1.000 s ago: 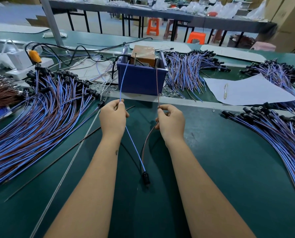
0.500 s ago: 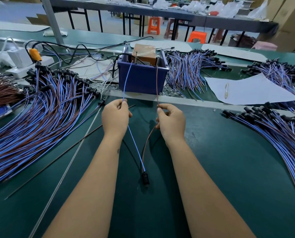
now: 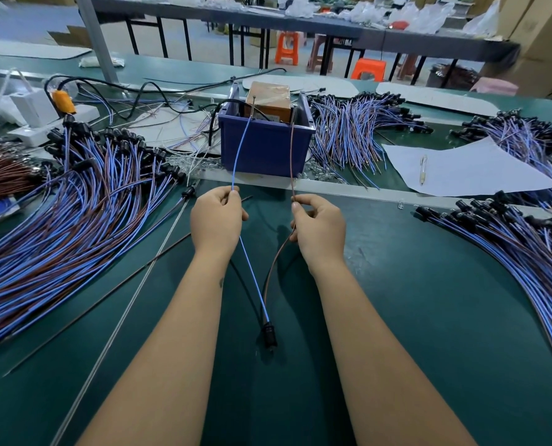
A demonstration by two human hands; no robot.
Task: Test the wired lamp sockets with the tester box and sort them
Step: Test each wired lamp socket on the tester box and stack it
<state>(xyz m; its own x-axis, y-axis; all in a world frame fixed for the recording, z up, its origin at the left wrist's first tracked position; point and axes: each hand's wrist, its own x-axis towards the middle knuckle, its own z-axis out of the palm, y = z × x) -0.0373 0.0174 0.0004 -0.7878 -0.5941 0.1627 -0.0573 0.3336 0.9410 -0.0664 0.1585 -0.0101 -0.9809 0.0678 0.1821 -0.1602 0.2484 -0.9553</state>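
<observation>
A black lamp socket (image 3: 269,334) lies on the green table between my forearms, with a blue wire (image 3: 240,149) and a brown wire (image 3: 292,156) running up from it. My left hand (image 3: 217,222) pinches the blue wire and my right hand (image 3: 319,228) pinches the brown wire. Both wire ends reach up to the tester box (image 3: 270,98), a brown block inside a blue bin (image 3: 265,146). The blue wire's tip lies at the box top; the brown one's tip is at the bin's right rim.
A large pile of wired sockets (image 3: 75,201) spreads on the left, another pile (image 3: 525,246) on the right, and a third (image 3: 358,130) right of the bin. A paper sheet (image 3: 467,172) with a pen (image 3: 423,169) lies at right. Thin rods (image 3: 133,294) cross the table at left.
Both hands have held their wires throughout. The blue wire's upper end has shifted right, onto the tester box top; the hands moved only slightly.
</observation>
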